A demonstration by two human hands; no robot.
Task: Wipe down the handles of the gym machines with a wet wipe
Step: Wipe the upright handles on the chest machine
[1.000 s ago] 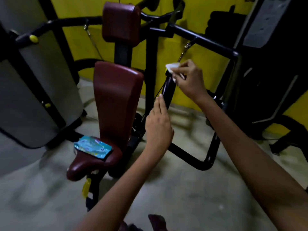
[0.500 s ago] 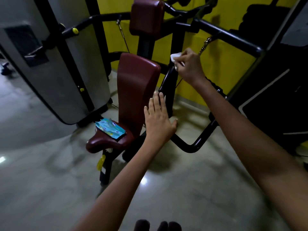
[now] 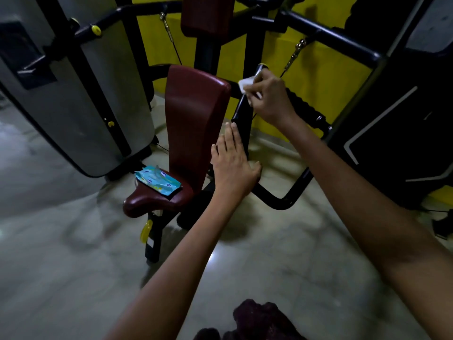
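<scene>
The right hand slid the wet wipe down the handle.

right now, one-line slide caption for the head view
Right hand wipes machine handle with wet wipe; left hand steadies it.

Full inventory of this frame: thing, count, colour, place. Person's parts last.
wet wipe: 1, white, pinched against the top of the handle
handle: 1, black, upright bar right of the backrest
ribbed grip: 1, black, right of the right hand
backrest: 1, maroon, centre
seat: 1, maroon, below the backrest
wipes pack: 1, teal, lying on the seat
head pad: 1, maroon, top centre
weight-stack shroud: 1, grey, left
wall: yellow, behind the machine
floor: grey, glossy
left hand: 1, fingers straight, against the lower handle
right hand: 1, holds the wet wipe
</scene>
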